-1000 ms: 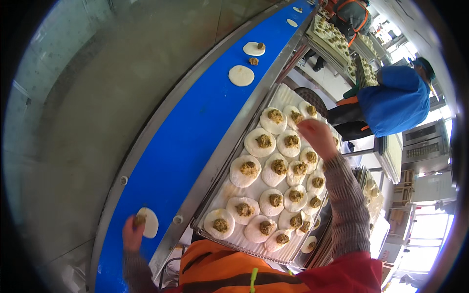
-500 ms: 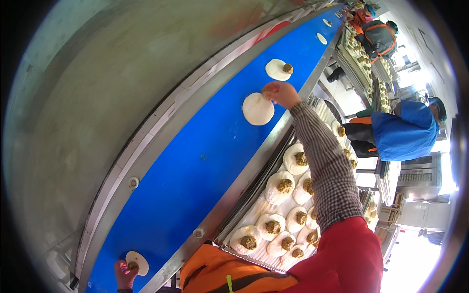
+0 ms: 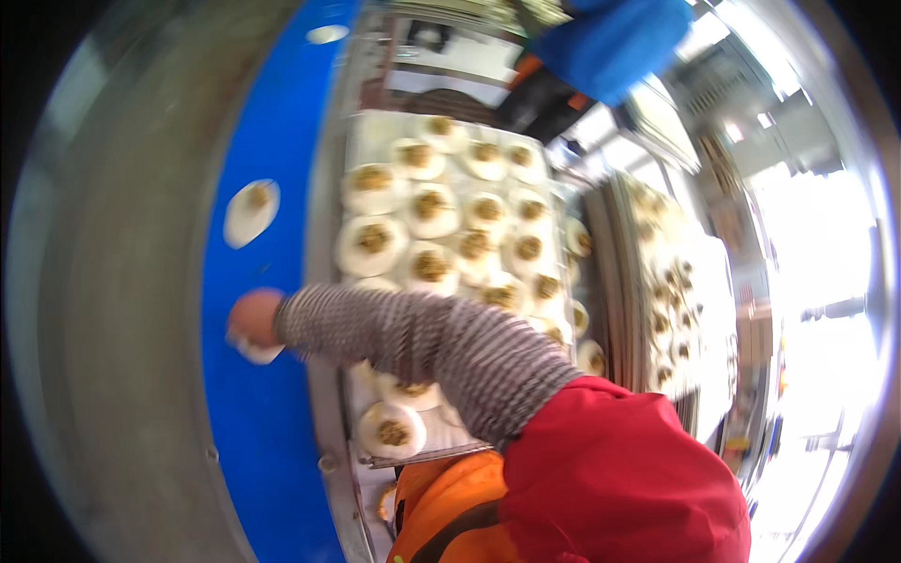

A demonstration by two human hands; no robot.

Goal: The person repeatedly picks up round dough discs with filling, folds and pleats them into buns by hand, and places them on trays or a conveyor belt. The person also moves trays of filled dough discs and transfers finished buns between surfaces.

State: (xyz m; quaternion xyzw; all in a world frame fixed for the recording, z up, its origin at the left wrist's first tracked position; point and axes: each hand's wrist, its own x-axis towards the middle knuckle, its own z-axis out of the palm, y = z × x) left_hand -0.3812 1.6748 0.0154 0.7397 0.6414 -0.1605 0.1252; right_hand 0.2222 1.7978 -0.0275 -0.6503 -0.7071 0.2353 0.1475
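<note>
My right hand (image 3: 255, 317) is over the blue conveyor belt (image 3: 272, 450), its arm reaching across from the lower right. It is smeared by motion, and its fingers do not show clearly. Just under it peeks the pale edge of a dough round (image 3: 261, 354), mostly covered by the hand; I cannot tell whether it is gripped. Farther up the belt lies another dough round (image 3: 246, 223) with a lump of brownish filling. My left hand does not show.
Right of the belt, a tray (image 3: 474, 433) holds several dough rounds (image 3: 371, 240) topped with filling, partly hidden by my arm. Stacked trays (image 3: 615, 281) stand farther right. A person in blue (image 3: 615, 47) is beyond the tray. Another dough round (image 3: 327, 35) lies far up the belt.
The view has swung toward the tray. My right hand has left the farther dough round and come nearer along the belt. My left hand, earlier holding a filled round, has gone from view.
</note>
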